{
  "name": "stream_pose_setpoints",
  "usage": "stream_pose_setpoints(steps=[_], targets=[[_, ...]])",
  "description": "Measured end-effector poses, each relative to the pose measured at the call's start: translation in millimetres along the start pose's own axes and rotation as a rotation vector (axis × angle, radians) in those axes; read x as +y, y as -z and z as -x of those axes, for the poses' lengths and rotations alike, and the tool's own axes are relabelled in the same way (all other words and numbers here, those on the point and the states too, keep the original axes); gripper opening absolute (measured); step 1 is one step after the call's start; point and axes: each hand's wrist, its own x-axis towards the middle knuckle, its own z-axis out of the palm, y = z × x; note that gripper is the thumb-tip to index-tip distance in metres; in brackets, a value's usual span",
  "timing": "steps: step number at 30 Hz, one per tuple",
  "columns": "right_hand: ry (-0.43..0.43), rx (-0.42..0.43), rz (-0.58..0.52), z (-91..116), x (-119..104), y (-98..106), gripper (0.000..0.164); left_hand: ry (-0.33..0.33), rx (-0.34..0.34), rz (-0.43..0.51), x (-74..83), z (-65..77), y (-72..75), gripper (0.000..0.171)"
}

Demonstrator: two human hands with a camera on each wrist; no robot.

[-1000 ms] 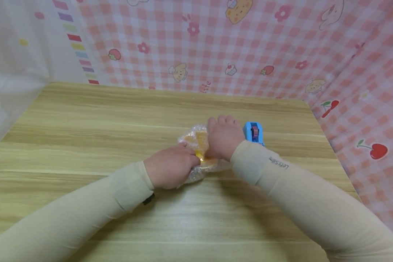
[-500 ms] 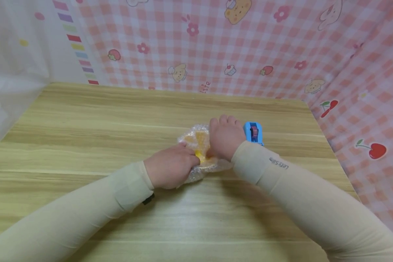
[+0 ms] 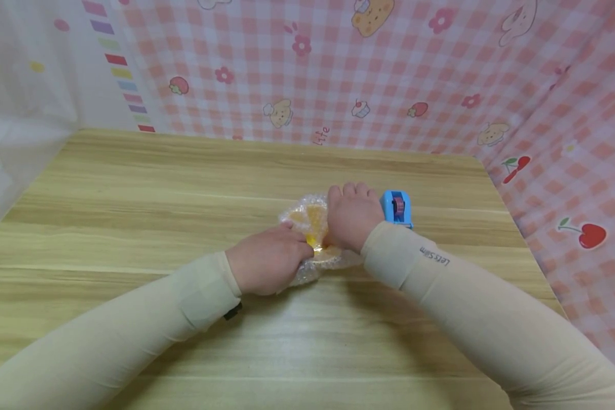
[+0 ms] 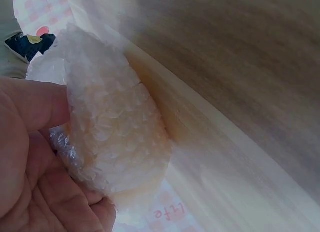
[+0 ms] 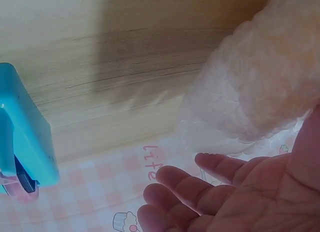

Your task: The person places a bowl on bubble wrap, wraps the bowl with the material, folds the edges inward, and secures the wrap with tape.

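Observation:
A bundle of clear bubble wrap (image 3: 312, 213) lies mid-table, with something orange and yellow showing through; its kind cannot be told. My left hand (image 3: 269, 259) holds its near left side. In the left wrist view, the thumb (image 4: 47, 104) lies on the bubble wrap (image 4: 112, 117) and the other fingers curl beneath. At the bundle's right side is my right hand (image 3: 356, 216). The right wrist view has that hand's fingers (image 5: 182, 189) fairly straight, beside a loose edge of the bubble wrap (image 5: 255, 82).
A blue tape dispenser (image 3: 397, 208) with a pinkish roll stands just right of my right hand. The wood-grain table (image 3: 184, 176) meets a pink checked cloth (image 3: 307, 85) at the back and right. White sheeting (image 3: 25, 85) hangs on the left.
Almost nothing differs: my right hand has shifted very slightly to the right along the bubble wrap. The left hand and the bundle stay in place.

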Motion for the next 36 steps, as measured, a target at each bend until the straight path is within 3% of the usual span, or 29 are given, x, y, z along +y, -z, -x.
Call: stream_pose_setpoints(steps=[7, 12, 16, 21, 30, 36], targets=[[-0.005, -0.036, -0.083, 0.6, 3.6, 0.3, 0.083, 0.003, -0.013, -0.007, 0.2, 0.1, -0.2, 0.014], [0.005, -0.020, -0.083, 1.4, 5.4, 0.9, 0.075, -0.003, -0.002, -0.019, -1.3, 0.5, -1.7, 0.015], [0.011, -0.003, -0.083, 2.1, 6.7, 1.2, 0.074, -0.015, 0.023, -0.031, -1.9, 1.2, -1.9, 0.017], [0.011, -0.005, -0.090, 1.5, 8.8, 1.1, 0.074, -0.058, 0.090, -0.045, -3.1, 3.0, -2.2, 0.032], [0.018, -0.022, -0.113, 1.9, 15.6, 1.8, 0.075, -0.018, 0.049, 0.031, -5.4, 1.7, 0.7, 0.041], [0.044, -0.005, -0.095, 5.2, 19.0, 1.1, 0.075, -0.032, 0.068, 0.072, -10.0, 4.9, 6.2, 0.039]])
